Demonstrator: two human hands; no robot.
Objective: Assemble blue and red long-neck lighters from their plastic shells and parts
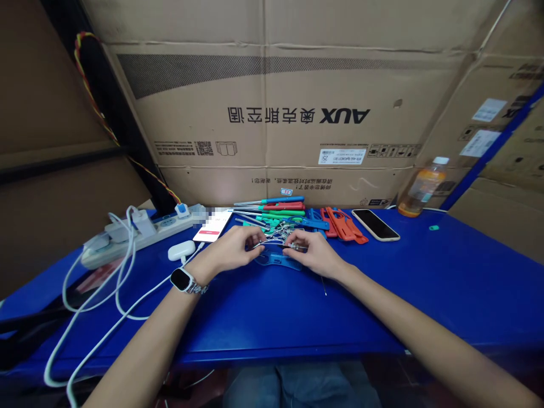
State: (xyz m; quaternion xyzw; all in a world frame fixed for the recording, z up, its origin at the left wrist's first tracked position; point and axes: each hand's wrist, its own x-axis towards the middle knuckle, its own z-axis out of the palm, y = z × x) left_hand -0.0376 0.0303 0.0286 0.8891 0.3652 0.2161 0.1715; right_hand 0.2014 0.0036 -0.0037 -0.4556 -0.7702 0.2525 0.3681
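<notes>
My left hand (233,248) and my right hand (313,251) meet over the middle of the blue table (272,317). Both hands have their fingers pinched on a bundle of thin grey wires (275,242) with a small metal end piece near my right fingertips. A blue plastic tool (277,260) lies flat just under the hands. I wear a smartwatch (182,279) on my left wrist. A thin metal pin (324,286) lies beside my right wrist.
Behind the hands lie several screwdrivers (280,207) and red and blue plastic pry tools (342,222). A dark phone (375,224), a lit phone (213,224), a white earbud case (181,250), a power strip (140,231) with white cables, and a bottle (423,187) stand around. Cardboard boxes (297,107) wall the back.
</notes>
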